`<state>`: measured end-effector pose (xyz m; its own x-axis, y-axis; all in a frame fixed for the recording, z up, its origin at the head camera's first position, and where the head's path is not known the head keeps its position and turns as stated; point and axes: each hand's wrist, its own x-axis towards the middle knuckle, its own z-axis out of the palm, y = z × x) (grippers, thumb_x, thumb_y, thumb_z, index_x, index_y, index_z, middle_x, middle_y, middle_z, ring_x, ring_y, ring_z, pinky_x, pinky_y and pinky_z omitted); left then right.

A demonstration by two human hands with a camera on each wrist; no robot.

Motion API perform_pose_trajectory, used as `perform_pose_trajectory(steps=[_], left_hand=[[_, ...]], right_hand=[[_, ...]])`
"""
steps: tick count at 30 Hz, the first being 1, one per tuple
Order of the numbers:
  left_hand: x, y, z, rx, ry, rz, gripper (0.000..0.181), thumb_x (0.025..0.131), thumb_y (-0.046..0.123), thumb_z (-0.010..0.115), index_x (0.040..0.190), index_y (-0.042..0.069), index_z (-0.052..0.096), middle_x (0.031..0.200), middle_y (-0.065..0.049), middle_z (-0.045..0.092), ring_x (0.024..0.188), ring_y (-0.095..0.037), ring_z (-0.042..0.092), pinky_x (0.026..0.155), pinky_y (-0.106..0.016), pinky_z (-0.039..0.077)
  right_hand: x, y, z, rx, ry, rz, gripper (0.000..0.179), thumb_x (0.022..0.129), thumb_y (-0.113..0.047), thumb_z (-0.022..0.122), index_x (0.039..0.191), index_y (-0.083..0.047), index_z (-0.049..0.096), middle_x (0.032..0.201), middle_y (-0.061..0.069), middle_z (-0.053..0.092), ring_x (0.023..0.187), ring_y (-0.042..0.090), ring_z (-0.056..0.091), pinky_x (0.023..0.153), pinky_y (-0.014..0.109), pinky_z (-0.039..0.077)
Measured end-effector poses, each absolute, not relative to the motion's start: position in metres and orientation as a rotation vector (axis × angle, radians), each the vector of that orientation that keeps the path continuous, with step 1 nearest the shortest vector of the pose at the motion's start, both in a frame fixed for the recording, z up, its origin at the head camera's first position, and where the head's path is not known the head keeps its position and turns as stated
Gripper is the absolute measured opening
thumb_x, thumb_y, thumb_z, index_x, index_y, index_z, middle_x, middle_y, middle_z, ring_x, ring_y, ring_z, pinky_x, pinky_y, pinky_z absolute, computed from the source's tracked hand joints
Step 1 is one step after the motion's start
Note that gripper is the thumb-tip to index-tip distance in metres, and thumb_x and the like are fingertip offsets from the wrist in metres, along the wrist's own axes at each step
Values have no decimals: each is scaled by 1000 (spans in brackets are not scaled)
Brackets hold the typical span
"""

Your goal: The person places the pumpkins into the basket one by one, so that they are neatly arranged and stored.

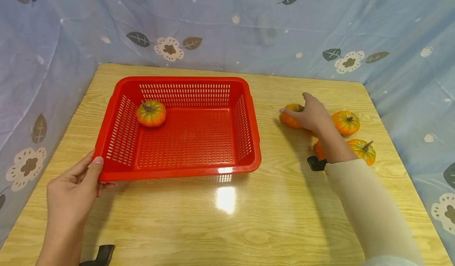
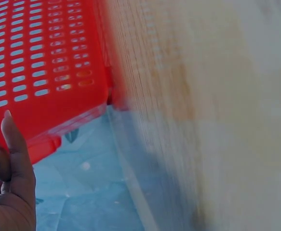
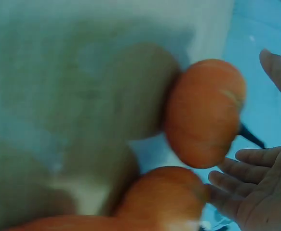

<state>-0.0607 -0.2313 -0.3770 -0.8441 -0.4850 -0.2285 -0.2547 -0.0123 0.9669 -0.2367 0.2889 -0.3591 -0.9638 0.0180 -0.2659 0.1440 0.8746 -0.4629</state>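
Observation:
A red plastic basket point(image 1: 185, 172) with slotted walls sits on the left half of the table. One orange-green pumpkin point(image 1: 151, 113) lies inside, against its left end. My left hand point(image 1: 76, 185) grips the basket's near left corner, thumb on top of the rim and fingers underneath. Over to the right, my right hand point(image 1: 313, 114) hovers above a small pumpkin point(image 1: 292, 118), thumb and fingers spread apart. In the right wrist view, the open palm point(image 3: 265, 192) faces a pumpkin point(image 3: 205, 113) with a dark stem, fingertips close beside it.
Beyond my right hand lies another pumpkin point(image 1: 346, 122). A further pumpkin point(image 1: 361, 151) sits near my right sleeve point(image 1: 366, 203), with one more partly hidden behind the wrist. A patterned blue cloth point(image 1: 227, 29) borders the wooden table point(image 1: 249, 222) at the back and sides.

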Motion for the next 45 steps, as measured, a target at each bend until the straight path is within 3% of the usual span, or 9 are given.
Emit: perform_pose_trajectory(steps=[5,12,23,28,39,45], left_hand=[[-60,-231,-377,784,-2077,-1955,56,94,25,76,141,1,58,88,9,73,42,-16,53,46,-23,56],[-60,-231,-377,764,-2088,-1957,57,94,25,76,142,0,57,95,8,72,43,-17,54,46,-23,56],[-59,-232,-378,764,-2090,-1959,56,94,26,75,141,1,57,94,10,71,43,-16,53,45,-23,55],[-59,-232,-378,744,-2118,-1941,57,95,27,74,142,0,57,92,10,71,42,-17,55,44,-20,53],[-58,-233,-378,725,-2131,-1949,59,96,27,73,144,-1,53,79,7,73,42,-17,56,43,-19,51],[-58,-232,-377,713,-2125,-1963,59,97,26,72,144,-3,52,74,4,73,42,-17,58,41,-19,50]], right_hand=[[-230,292,-372,109,2789,-716,114,89,-57,72,159,7,10,155,36,27,140,54,29,113,66,28],[-225,293,-379,117,2786,-709,114,87,-46,80,158,10,10,153,39,27,138,56,30,113,66,30],[-223,293,-382,111,2819,-694,110,89,-54,75,156,11,18,150,39,32,135,56,35,110,66,33],[-225,289,-380,105,2848,-764,106,89,-50,77,156,10,20,151,36,34,135,53,37,111,64,33],[-239,226,-331,-181,3037,-907,84,85,-42,82,145,3,43,131,21,55,113,38,53,99,54,47],[-249,171,-295,-416,3036,-825,80,85,-39,83,144,0,44,128,14,56,112,32,52,97,46,48]])
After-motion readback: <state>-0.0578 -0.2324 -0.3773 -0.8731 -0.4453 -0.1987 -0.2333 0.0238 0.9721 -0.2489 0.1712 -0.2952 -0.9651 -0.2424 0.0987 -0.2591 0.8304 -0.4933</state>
